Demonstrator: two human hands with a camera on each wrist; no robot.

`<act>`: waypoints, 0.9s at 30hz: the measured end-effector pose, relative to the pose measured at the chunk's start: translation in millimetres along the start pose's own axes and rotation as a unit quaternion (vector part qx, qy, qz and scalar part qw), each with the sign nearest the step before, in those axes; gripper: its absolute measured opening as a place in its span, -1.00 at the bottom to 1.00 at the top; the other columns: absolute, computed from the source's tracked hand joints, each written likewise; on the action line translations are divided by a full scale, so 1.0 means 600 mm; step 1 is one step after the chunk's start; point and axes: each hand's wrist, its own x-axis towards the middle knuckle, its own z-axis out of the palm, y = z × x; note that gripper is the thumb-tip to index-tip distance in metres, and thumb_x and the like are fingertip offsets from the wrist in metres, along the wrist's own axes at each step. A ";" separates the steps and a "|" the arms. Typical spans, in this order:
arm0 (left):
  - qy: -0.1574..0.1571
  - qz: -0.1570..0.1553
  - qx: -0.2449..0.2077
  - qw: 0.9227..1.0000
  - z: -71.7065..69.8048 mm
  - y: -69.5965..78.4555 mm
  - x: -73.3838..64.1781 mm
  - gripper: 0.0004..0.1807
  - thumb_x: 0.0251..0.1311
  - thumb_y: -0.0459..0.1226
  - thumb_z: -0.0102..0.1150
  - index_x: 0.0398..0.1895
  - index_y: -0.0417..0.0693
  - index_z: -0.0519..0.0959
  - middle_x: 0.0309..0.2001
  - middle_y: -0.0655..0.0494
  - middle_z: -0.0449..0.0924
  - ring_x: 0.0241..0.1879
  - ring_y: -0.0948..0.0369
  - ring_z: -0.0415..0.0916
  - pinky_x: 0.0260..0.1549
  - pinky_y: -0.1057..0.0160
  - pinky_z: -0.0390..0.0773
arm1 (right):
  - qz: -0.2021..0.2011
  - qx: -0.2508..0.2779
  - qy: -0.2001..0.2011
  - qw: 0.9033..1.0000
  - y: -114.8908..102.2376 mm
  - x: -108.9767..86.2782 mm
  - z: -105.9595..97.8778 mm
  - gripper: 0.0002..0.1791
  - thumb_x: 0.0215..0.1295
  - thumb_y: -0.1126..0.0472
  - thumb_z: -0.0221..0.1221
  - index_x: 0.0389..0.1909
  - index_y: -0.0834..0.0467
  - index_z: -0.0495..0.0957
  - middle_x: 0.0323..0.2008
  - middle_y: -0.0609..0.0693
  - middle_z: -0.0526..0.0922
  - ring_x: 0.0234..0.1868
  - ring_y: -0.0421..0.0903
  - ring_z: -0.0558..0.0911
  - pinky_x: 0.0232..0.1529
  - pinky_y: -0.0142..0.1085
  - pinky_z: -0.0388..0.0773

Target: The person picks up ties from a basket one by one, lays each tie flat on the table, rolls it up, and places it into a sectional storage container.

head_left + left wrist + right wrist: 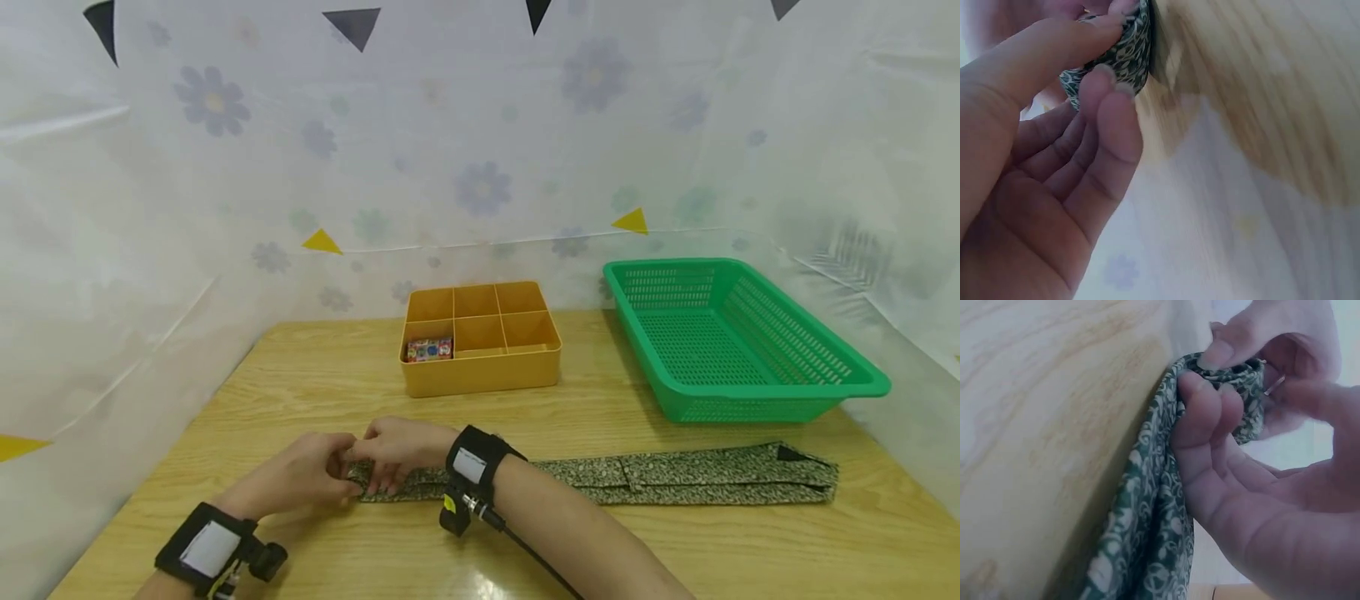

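Observation:
A long strip of folded green cloth [697, 477] with a pale leafy print lies across the front of the table. Its left end is turned over into a small roll [1250, 403]. My left hand [300, 473] pinches that roll from the left, thumb on top and fingers below in the left wrist view. From the other side my right hand [405, 443] holds the same end, its fingertips pressed against the roll. The right wrist view shows the layered cloth running away from the roll along the tabletop. Part of the roll is hidden behind the fingers.
Behind the hands stands a yellow six-compartment box [483, 379], with small colourful packs [429, 349] in its front left compartment. A green plastic basket [765, 390] sits at the back right. A flower-printed sheet [480, 125] hangs behind the wooden table [315, 375].

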 end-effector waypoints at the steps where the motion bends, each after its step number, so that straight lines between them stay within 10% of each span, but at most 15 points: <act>1: 0.003 0.001 0.002 1.000 0.001 0.001 0.001 -0.71 0.05 -0.19 0.45 -0.21 -0.03 0.57 -0.42 0.25 0.56 -0.47 0.41 0.44 -0.48 0.37 0.49 | -0.002 -0.004 0.000 1.000 0.000 0.000 0.000 -0.72 0.48 0.03 0.09 -0.14 0.20 0.51 -0.47 0.28 0.72 -0.63 -0.10 0.60 -0.55 -0.28 0.63; 13: 0.003 0.020 0.000 1.000 0.015 0.008 0.008 -0.73 0.03 -0.20 0.46 -0.28 -0.03 0.56 -0.53 0.28 0.50 -0.54 0.42 0.40 -0.54 0.37 0.49 | 0.001 0.021 0.011 1.000 0.005 0.000 0.001 -0.82 0.36 0.27 0.11 -0.07 0.20 0.44 -0.54 0.05 0.56 -0.65 -0.12 0.50 -0.58 -0.32 0.60; 20: -0.016 0.041 0.006 0.999 0.021 -0.001 0.013 -0.33 0.04 -0.10 0.48 0.17 -0.29 0.51 -0.56 0.31 0.48 -0.58 0.46 0.36 -0.58 0.40 0.46 | 0.002 0.046 0.011 0.999 0.008 -0.003 0.002 -0.81 0.38 0.34 -0.01 -0.02 0.24 0.33 -0.34 0.04 0.50 -0.62 -0.10 0.46 -0.57 -0.33 0.54; 27: -0.014 0.030 -0.007 0.999 0.024 -0.004 0.019 -0.70 0.04 -0.14 0.48 -0.24 0.01 0.56 -0.49 0.28 0.52 -0.54 0.43 0.39 -0.56 0.38 0.48 | -0.008 -0.146 0.037 0.989 -0.003 -0.008 0.013 -0.85 0.50 0.18 -0.07 -0.09 0.18 0.37 -0.61 -0.03 0.41 -0.74 -0.15 0.37 -0.69 -0.37 0.34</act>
